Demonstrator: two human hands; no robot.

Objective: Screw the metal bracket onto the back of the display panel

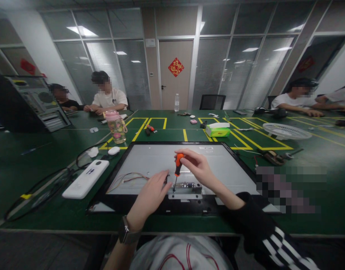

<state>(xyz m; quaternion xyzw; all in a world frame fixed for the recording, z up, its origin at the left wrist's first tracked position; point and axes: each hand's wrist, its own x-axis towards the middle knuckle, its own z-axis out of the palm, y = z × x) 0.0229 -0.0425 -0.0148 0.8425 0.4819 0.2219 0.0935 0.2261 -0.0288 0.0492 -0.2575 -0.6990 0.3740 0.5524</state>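
- Our right hand (196, 167) has its fingers clenched round the orange handle of the screwdriver (178, 165); we hold it almost upright, shaft pointing straight down.
- The tip comes down on the metal bracket (186, 195) and its little circuit board (189, 185), at the near edge of the monitor panel (150, 157), which lies flat on the green table (34, 157).
- So the tool's long axis is vertical, while the bracket runs left to right in front of us, and the tip sits at the bracket's left end.
- Our left hand (151, 193) lies just left of that spot, fingers released and flat on the panel, grasping nothing. The fingertips are right at the bracket's left edge; we cannot tell if they touch.
- The bracket is pale grey metal and the board a narrow dark strip with small parts. Thin coloured wires (127, 177) trail off leftward across the panel.
- Off to our left lie a white box (86, 178) and a pink-lidded bottle (117, 127).
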